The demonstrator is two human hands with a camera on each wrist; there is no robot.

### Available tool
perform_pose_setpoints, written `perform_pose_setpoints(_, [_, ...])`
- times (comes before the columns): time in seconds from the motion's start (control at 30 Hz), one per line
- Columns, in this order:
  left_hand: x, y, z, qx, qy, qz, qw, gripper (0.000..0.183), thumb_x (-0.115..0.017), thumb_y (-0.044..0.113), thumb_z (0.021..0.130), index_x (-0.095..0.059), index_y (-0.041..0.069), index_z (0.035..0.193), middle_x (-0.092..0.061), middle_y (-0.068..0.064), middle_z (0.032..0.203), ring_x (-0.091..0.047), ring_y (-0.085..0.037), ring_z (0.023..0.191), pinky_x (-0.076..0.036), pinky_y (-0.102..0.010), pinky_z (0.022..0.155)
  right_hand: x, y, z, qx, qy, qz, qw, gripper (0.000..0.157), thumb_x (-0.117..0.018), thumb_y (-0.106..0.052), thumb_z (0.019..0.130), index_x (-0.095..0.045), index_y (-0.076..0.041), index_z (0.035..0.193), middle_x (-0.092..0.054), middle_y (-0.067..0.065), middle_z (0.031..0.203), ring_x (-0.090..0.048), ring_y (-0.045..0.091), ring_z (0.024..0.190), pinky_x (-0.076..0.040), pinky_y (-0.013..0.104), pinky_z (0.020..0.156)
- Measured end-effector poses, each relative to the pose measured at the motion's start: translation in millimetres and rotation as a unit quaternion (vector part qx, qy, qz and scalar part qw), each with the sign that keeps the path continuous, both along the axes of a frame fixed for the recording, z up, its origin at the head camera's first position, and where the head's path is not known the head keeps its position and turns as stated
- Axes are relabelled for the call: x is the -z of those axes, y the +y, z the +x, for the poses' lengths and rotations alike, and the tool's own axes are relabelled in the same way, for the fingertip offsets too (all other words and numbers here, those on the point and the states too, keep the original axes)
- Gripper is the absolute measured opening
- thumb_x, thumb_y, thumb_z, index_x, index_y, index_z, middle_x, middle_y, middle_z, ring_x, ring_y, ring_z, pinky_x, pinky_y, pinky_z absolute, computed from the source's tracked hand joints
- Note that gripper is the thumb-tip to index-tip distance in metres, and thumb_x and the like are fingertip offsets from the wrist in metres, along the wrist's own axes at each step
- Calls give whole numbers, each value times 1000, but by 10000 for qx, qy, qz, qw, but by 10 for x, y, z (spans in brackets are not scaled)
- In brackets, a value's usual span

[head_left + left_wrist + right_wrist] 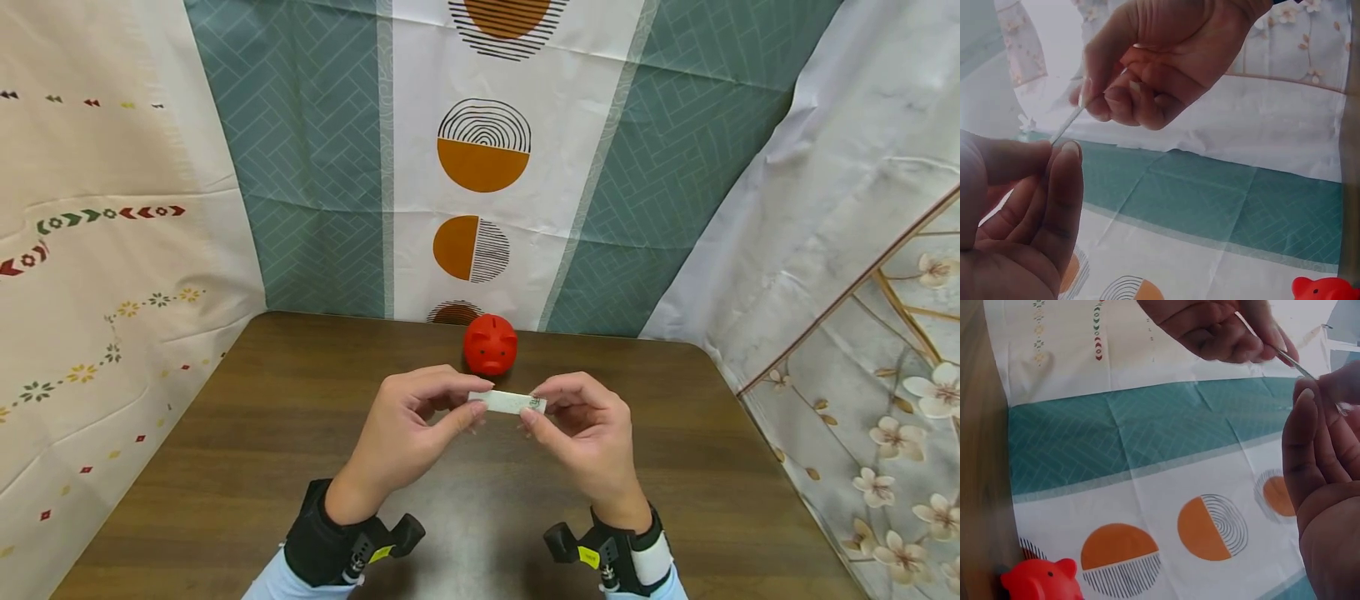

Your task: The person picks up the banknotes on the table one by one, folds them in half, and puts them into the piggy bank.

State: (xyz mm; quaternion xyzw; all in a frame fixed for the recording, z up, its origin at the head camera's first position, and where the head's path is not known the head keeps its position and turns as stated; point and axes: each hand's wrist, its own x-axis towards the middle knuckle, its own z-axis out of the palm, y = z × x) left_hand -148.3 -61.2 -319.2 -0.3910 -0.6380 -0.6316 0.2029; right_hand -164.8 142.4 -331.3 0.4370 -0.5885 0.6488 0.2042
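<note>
Between both hands, a narrow pale folded paper strip (507, 402) with small dark print near its right end is held roughly level above the table. My left hand (420, 437) pinches its left end between thumb and fingertips. The right end is pinched by my right hand (588, 429) in the same way. Seen edge-on in the left wrist view, the paper strip (1067, 126) looks thin and flat. Behind the hands, a red piggy bank (490, 344) with a slot on top stands on the table, touched by neither hand.
The brown wooden table (315, 400) ends at a patterned curtain (322, 167) just behind the piggy bank. Light cloths hang at the left (112, 292) and right (825, 292) sides. Each wrist wears a black band with a small camera.
</note>
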Motion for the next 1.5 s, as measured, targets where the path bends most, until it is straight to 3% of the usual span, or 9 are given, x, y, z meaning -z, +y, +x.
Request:
perform_pose_setpoints(0.23, [-9,-9,3,-136,-96,-50,9998,37,-66,-22,74,-62,-4,107,-58,-10,74,-57,-23,61,-54,-35,55,-20,29,-9,162,-108,361,9992,30,-66,14,78,-58,9,106,-62,15,74,-58,25,57,-52,28,51])
perform_pose_setpoints(0.4, [-3,9,4,-164,-316,-137,9993,47,-65,-20,77,-54,-1,118,-59,-9,77,-57,-23,63,-54,-35,58,-4,47,-51,-334,-41,281,9990,20,-65,13,81,-59,8,99,-61,16,72,-59,25,57,-54,32,52])
perform_pose_setpoints(0.53, [17,35,5,131,-367,23,9992,30,-64,-17,79,-60,-1,103,-60,-10,76,-57,-24,60,-52,-37,52,19,44,-86,-640,149,113,9978,17,-68,10,80,-63,5,96,-61,17,78,-58,25,63,-53,30,55])
perform_pose_setpoints(0.67, [6,67,17,209,-158,140,9996,21,-64,-19,77,-62,-2,89,-60,-10,78,-55,-21,61,-51,-34,51,45,40,-110,-856,288,5,9959,12,-71,5,80,-66,3,90,-59,18,84,-55,24,68,-51,26,54])
perform_pose_setpoints(0.83, [4,132,32,123,441,122,9989,26,-65,-21,73,-62,1,88,-60,-8,81,-53,-18,66,-50,-31,52,6,-9,-51,-648,62,270,9975,12,-66,5,84,-62,4,95,-59,15,79,-55,22,60,-50,29,47])
perform_pose_setpoints(1.0, [42,170,44,-193,153,-45,9997,20,-62,-16,79,-61,1,89,-58,-5,73,-52,-16,61,-50,-30,51,-44,-53,0,-317,173,655,9972,7,-61,6,87,-65,1,90,-59,11,70,-54,20,55,-49,29,43])
perform_pose_setpoints(1.1, [55,171,46,-179,-24,-84,9998,16,-60,-15,83,-61,1,85,-55,-4,68,-52,-16,57,-51,-31,50,-49,-69,7,-118,394,725,9965,5,-61,3,88,-65,0,88,-58,8,69,-53,16,56,-47,25,41])
perform_pose_setpoints(1.37, [24,162,52,-373,568,-250,9974,17,-64,-12,78,-65,4,82,-59,0,73,-48,-12,62,-44,-28,47,-51,-119,16,66,805,811,9934,6,-62,-4,89,-64,-2,84,-59,4,70,-51,11,57,-41,20,40])
perform_pose_setpoints(1.5, [1,154,61,-381,612,-287,9970,17,-64,-12,78,-64,4,82,-59,-1,73,-48,-11,62,-44,-28,47,-47,-143,21,115,912,710,9932,6,-62,-2,88,-63,-2,83,-59,5,69,-51,11,57,-41,20,41])
